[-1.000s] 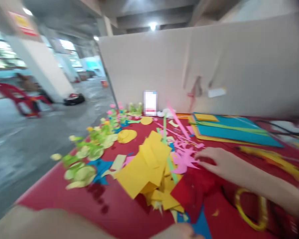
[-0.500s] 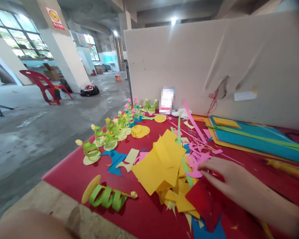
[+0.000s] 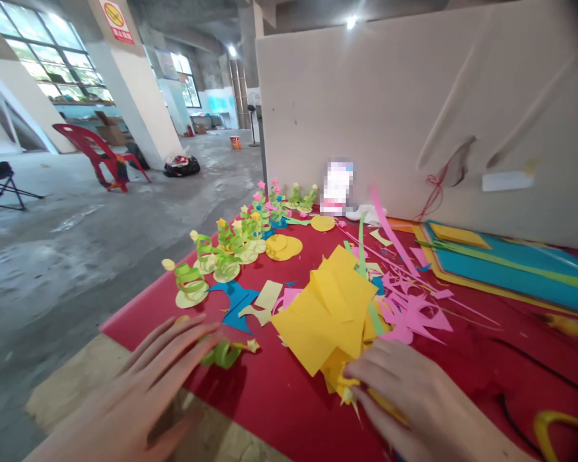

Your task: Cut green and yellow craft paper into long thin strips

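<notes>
My left hand (image 3: 147, 385) reaches in from the lower left with fingers spread, its fingertips over a green paper spiral (image 3: 224, 353) that lies on the red sheet (image 3: 274, 398). My right hand (image 3: 404, 391) rests palm down on the near edge of a pile of yellow paper squares (image 3: 334, 308), fingers bent onto the scraps. Pink cut scraps (image 3: 411, 308) lie just beyond the right hand. Whether the right hand grips any paper is hidden under the fingers.
A row of green spiral paper flowers on pale discs (image 3: 221, 256) runs toward the back. Blue and yellow sheets (image 3: 505, 266) lie at the far right. A grey board (image 3: 414, 109) stands behind. A red chair (image 3: 99, 154) stands on the concrete floor to the left.
My left hand has come forward onto the green spiral. My right hand has moved left from the red and pink scraps to the yellow pile. The view has shifted.
</notes>
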The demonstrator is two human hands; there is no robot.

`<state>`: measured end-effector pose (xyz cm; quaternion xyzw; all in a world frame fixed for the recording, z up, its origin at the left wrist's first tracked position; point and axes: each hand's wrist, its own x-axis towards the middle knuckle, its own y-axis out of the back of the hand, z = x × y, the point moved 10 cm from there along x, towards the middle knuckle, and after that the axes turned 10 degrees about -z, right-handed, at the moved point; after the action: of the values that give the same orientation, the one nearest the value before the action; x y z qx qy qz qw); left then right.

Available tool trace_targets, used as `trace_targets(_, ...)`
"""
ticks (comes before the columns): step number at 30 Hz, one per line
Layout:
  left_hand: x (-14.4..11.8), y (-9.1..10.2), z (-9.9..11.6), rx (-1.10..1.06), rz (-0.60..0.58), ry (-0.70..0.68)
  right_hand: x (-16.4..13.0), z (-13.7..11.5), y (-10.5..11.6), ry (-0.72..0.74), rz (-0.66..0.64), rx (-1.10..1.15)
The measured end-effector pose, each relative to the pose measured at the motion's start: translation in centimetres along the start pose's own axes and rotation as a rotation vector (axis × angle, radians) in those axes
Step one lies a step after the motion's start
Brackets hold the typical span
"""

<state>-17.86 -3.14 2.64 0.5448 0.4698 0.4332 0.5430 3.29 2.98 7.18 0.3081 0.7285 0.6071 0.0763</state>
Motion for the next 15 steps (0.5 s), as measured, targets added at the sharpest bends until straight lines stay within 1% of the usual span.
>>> trace_targets(2,0.1,0.5,-0.3,-0.004,0.023,0.017,0.9,-2.0,-0.7,0.063,-0.011,-0.017)
trace_targets(5,0.2,0.6,-1.9,-0.036,0.058,0.083,2.6,-4.3,-1.5,0.166,-0.031,-0.001)
trace_targets(7,0.3,0.2,-2.9,-0.057,0.043,0.114,3.5,-5.5,-1.4,0.239,-0.021,0.019)
trace_targets(10,0.6,-0.5,-3.7,-0.124,0.003,0.111,4.6,-6.9,-1.3,0.308,-0.013,-0.008)
trace_targets(12,0.8,-0.5,-4.0,-0.163,0.016,0.106,5.3,-7.2,-2.0,0.291,-0.068,-0.041)
trace_targets(15,1.0,0.0,-4.7,-0.197,0.080,0.131,6.2,-6.6,-3.9,0.206,-0.179,-0.071)
